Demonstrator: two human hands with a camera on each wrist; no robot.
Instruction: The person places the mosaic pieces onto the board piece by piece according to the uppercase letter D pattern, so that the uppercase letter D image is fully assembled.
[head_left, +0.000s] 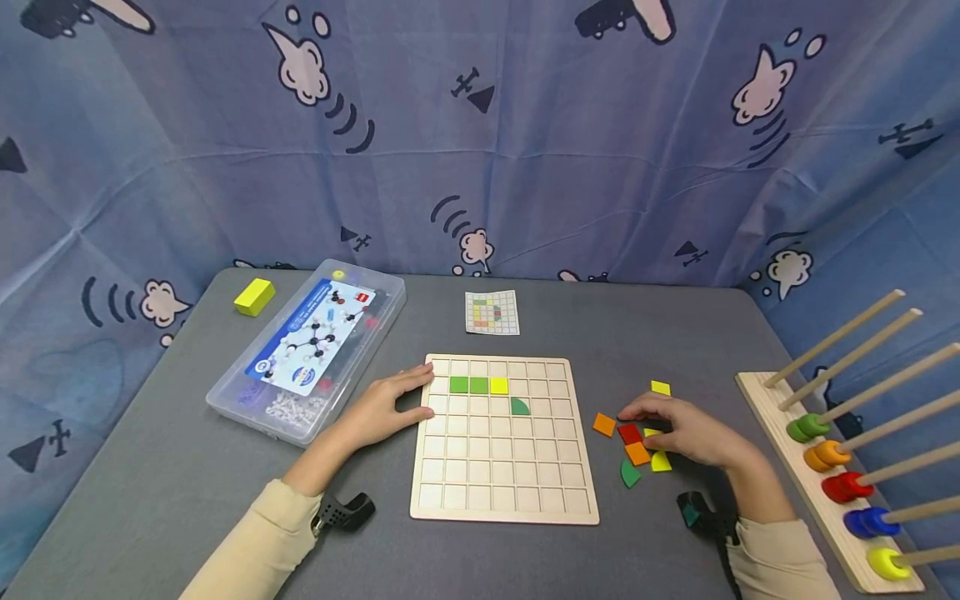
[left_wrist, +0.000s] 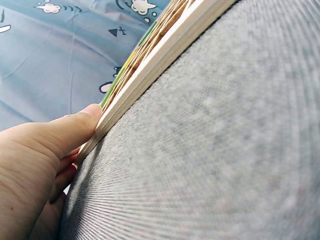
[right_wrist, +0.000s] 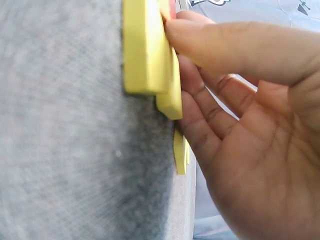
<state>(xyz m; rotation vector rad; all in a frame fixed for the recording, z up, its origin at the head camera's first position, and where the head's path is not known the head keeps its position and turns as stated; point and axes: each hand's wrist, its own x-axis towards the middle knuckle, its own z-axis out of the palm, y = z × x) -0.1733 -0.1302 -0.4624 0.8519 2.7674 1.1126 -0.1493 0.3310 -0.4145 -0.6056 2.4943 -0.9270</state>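
A wooden grid board [head_left: 495, 475] lies flat on the grey table. Two green square tiles [head_left: 459, 385], a yellow square tile [head_left: 498, 386] and a green quarter-round tile [head_left: 520, 407] sit in its cells. My left hand [head_left: 386, 406] touches the board's left edge with thumb and fingertips; the wooden side [left_wrist: 135, 80] shows close up in the left wrist view. My right hand [head_left: 693, 429] is over loose tiles right of the board, thumb and index apart. Around it lie a red tile [head_left: 628, 433], orange tiles [head_left: 604, 424], yellow tiles [right_wrist: 142, 55] and a green quarter-round [head_left: 630, 473]. The thumb tip overlaps a yellow tile in the right wrist view.
A small card with a coloured grid pattern [head_left: 492, 313] lies behind the board. A clear plastic case [head_left: 315, 342] is at the left, beside a yellow block [head_left: 255, 297]. At the right stands a wooden peg rack [head_left: 817, 475] with coloured rings. A blue patterned curtain [head_left: 480, 125] hangs behind.
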